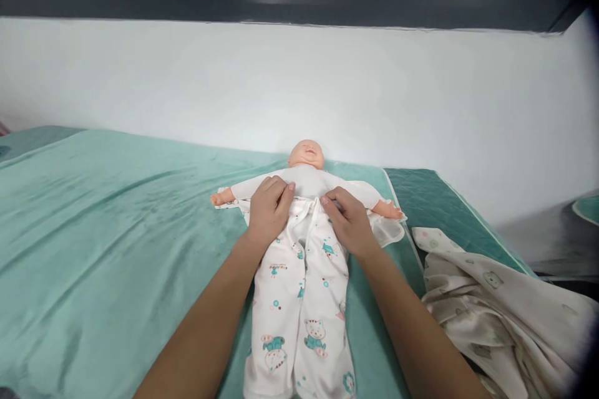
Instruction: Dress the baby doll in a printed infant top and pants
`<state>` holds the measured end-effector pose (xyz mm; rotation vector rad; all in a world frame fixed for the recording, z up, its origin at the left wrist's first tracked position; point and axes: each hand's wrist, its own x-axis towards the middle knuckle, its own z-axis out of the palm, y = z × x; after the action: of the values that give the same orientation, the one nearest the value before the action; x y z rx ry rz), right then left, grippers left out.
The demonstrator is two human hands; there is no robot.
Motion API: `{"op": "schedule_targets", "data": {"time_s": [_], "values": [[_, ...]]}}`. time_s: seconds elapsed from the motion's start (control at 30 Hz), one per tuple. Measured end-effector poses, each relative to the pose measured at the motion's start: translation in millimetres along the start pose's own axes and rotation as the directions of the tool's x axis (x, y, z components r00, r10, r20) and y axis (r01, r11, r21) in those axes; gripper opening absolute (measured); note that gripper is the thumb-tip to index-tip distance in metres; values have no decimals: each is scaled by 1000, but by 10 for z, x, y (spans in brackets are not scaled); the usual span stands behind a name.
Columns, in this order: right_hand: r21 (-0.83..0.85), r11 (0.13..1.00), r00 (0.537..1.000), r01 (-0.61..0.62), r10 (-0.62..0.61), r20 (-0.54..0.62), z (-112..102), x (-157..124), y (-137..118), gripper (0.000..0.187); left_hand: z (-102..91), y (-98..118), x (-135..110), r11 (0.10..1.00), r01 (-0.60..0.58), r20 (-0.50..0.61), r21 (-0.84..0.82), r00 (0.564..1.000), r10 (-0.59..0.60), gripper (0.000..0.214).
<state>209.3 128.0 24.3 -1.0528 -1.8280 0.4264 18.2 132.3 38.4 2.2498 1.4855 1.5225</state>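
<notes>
A baby doll (306, 154) lies on its back, arms spread, its head toward the wall. White cloth covers its chest and arms. Printed baby trousers (302, 299) with teal cartoon animals cover its lower body, the waistband across its belly. My left hand (272, 204) is closed on the left side of the waistband, thumb against the fingers. At the right side of the same band, my right hand (347, 219) pinches the fabric. The doll's legs and feet are hidden by the trousers.
A light green sheet (116, 249) covers the bed, with a darker green quilted cover (449, 212) at the right. Crumpled printed cloth (505, 305) lies at the lower right. A white wall (281, 87) stands behind, below a dark window frame (327, 3).
</notes>
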Motion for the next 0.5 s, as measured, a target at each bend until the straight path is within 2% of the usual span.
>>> {"op": "schedule_targets", "data": {"time_s": [0.2, 0.33, 0.5], "values": [[-57, 998, 999, 20, -22, -34, 10, 4, 36, 25, -13, 5, -1, 998, 66, 0, -14, 998, -66, 37], [3, 999, 996, -42, 42, -74, 32, 6, 56, 18, -23, -2, 17, 976, 173, -10, -129, 984, -176, 37], [48, 995, 994, -87, 90, -61, 5, 20, 97, 19, -37, -1, 46, 921, 304, 34, -245, 952, -305, 34]]}}
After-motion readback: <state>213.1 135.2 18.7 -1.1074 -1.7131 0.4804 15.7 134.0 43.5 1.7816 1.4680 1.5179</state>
